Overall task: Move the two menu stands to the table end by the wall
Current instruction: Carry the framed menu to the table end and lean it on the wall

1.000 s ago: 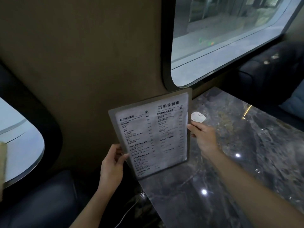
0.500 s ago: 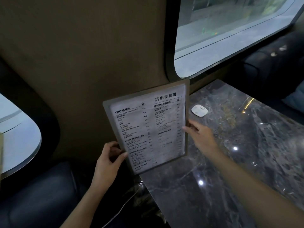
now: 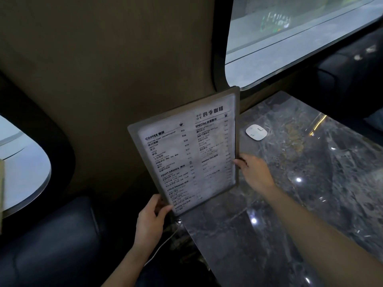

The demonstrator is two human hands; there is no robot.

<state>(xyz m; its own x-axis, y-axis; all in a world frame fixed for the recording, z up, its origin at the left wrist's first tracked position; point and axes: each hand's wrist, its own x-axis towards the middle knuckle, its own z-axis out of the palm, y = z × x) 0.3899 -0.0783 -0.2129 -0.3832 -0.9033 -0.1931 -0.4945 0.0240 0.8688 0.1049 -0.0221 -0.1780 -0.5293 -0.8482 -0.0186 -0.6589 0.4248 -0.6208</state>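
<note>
Looking down from the head camera: menu stand (image 3: 189, 154) held upright and tilted, printed face toward the camera, at the near-left corner of the dark marble table (image 3: 290, 204), close to the brown wall (image 3: 103, 79). Cannot tell whether its lower edge touches the tabletop or hangs just above it. Left hand (image 3: 150, 221) clamped on the lower-left corner of the frame, thumb over the front, fingers hidden behind. Right hand (image 3: 253, 170) closed on the right edge just below mid-height, thumb tip on the front rim, other fingers curled behind the panel. Only one menu stand in view. Headings legible on the sheet: COFFEE, SPECIAL, FRUIT DRINKS, COLD DRINKS, GREEN TEA; smaller lines too blurred to read. Small white rounded device (image 3: 256, 132) lying flat on the marble, just right of the stand's right edge and apart from it. Window (image 3: 290, 38) with rounded corner above the table's far end. Dark cushioned seat (image 3: 51, 245) lower left, thin white cable (image 3: 159, 250) trailing beside the left wrist. Bright ceiling-light reflections dotted across the polished tabletop.
</note>
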